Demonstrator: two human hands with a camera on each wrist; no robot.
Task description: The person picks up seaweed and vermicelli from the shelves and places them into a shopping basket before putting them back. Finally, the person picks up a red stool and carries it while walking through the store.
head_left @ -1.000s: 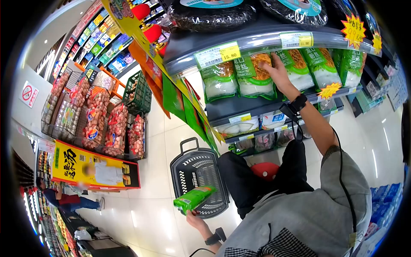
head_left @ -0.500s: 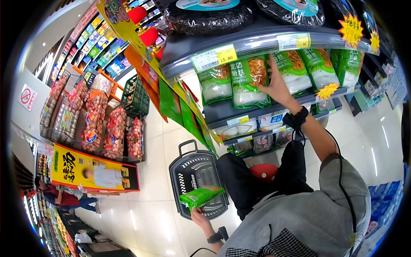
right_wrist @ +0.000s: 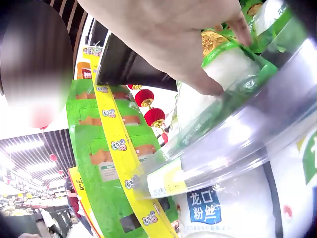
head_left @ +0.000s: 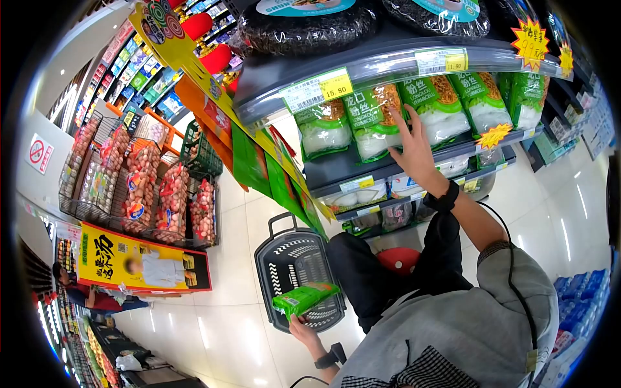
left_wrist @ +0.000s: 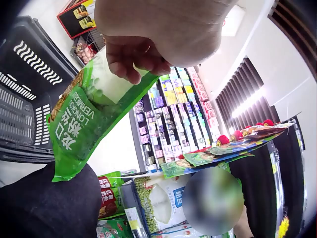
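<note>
My left hand (head_left: pixel 305 331) grips one end of a green bag of vermicelli (head_left: pixel 306 297) above the shopping basket (head_left: pixel 265 258). In the left wrist view the curled fingers (left_wrist: pixel 133 64) pinch the top of that bag (left_wrist: pixel 89 119). On the shelf, a row of similar vermicelli bags leans back. My right hand (head_left: pixel 415 155) is spread over the front of one shelf bag (head_left: pixel 372 139), fingertips at its right side. The right wrist view shows the thumb (right_wrist: pixel 208 88) low against a bag (right_wrist: pixel 225 69), behind the shelf's clear front lip.
Price tags (head_left: pixel 317 90) line the shelf edge (head_left: pixel 401 61) above the bags, with dark round packs (head_left: pixel 310 29) on top. Hanging promotional cards (head_left: pixel 249 161) border the shelf's left end. Racks of bagged eggs (head_left: pixel 139 184) stand farther left. A red stool (head_left: pixel 396 260) shows between the knees.
My right hand has drawn down from the upper part of the bags toward their lower front, fingers spreading. The left hand's bag has shifted slightly right over the basket.
</note>
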